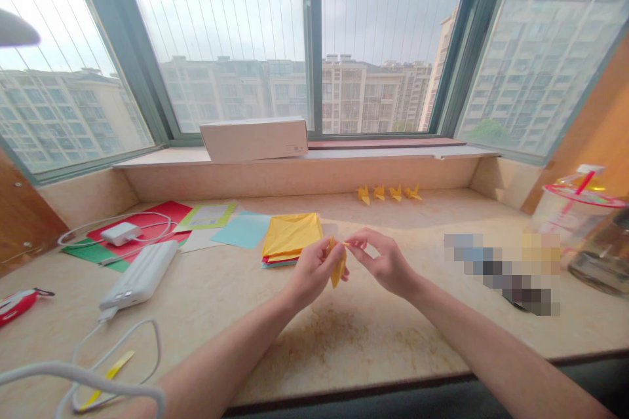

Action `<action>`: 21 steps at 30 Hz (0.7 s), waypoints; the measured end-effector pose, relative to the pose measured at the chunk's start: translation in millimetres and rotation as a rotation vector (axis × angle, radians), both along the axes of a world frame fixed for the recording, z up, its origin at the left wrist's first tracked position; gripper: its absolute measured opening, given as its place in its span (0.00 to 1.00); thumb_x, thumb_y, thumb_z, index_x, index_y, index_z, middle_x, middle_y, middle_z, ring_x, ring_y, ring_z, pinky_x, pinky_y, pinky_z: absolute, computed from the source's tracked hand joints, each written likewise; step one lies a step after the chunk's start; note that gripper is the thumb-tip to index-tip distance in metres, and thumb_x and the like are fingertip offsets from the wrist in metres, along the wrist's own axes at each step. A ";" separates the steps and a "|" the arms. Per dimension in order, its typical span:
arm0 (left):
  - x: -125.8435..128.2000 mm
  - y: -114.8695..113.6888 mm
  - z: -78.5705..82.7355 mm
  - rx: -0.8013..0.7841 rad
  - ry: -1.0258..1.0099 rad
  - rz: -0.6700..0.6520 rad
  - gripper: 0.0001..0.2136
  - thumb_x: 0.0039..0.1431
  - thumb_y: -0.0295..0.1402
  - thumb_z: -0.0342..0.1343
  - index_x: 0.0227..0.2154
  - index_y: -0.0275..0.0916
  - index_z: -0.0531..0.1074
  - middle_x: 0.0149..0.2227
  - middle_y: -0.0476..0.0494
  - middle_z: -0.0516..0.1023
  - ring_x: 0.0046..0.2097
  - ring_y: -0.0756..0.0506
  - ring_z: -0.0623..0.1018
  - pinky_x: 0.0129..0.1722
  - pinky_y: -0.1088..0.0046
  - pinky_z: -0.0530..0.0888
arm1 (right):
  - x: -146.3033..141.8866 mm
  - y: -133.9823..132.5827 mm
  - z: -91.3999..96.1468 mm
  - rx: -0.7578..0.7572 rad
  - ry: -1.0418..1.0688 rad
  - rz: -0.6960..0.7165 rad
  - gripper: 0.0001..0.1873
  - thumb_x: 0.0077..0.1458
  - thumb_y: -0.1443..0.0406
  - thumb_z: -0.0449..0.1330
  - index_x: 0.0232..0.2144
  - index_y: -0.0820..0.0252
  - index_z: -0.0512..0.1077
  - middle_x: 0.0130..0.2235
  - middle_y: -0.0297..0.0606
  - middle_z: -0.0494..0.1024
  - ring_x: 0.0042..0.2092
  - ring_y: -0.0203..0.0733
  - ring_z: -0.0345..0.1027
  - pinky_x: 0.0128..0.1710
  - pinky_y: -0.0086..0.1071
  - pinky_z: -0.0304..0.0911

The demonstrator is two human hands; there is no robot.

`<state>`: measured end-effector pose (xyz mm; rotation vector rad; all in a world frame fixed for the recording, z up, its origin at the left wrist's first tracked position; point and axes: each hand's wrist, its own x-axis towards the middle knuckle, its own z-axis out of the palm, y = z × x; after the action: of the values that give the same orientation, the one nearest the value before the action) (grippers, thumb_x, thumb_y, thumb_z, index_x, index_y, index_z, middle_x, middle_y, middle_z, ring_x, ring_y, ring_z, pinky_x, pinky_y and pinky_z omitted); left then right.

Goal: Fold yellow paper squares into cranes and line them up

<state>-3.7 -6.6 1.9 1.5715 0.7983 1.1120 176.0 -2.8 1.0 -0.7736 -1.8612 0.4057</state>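
A folded yellow origami paper (337,273) is held above the stone ledge, its pointed end hanging down. My left hand (314,267) is closed around its body, with the thumb across the front. At the upper tip, the thumb and index finger of my right hand (386,258) pinch a narrow point of the same paper. My fingers hide part of the folds. Just behind my left hand lies a stack of square paper (293,234), yellow on top with red and blue below. Several finished yellow paper cranes (379,192) stand in a row near the back wall.
Loose coloured sheets (243,229) lie at the back left beside a white charger (120,233). A white power bank (140,275) and its cable (83,376) occupy the left side. A lidded cup (565,209) stands at right near a blurred-out item (501,272). A white box (254,140) rests on the sill.
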 end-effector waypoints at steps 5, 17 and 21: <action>-0.2 -0.6 0.3 -0.004 0.005 0.003 0.18 0.61 0.49 0.54 0.31 0.36 0.68 0.22 0.46 0.77 0.23 0.49 0.78 0.23 0.77 0.71 | -0.1 -0.9 1.0 0.002 -0.011 -0.009 0.07 0.62 0.63 0.57 0.38 0.55 0.76 0.36 0.39 0.79 0.37 0.42 0.72 0.39 0.36 0.68; -1.1 0.5 -2.3 -0.008 0.021 0.008 0.18 0.61 0.49 0.54 0.30 0.36 0.67 0.23 0.46 0.77 0.23 0.48 0.78 0.24 0.76 0.73 | 3.1 -1.5 5.6 0.054 -0.091 -0.005 0.06 0.62 0.64 0.58 0.37 0.56 0.76 0.35 0.39 0.78 0.36 0.42 0.71 0.39 0.36 0.67; -0.9 3.2 -7.1 0.026 0.044 0.028 0.18 0.62 0.49 0.54 0.31 0.36 0.68 0.27 0.45 0.77 0.25 0.48 0.79 0.25 0.75 0.73 | 4.1 -1.3 5.8 0.055 -0.092 -0.025 0.07 0.62 0.64 0.58 0.35 0.57 0.75 0.34 0.39 0.78 0.36 0.42 0.71 0.39 0.36 0.67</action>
<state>-4.6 -3.4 -5.1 1.6157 0.8408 1.1152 180.0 -4.1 6.8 -0.7888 -1.9378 0.3057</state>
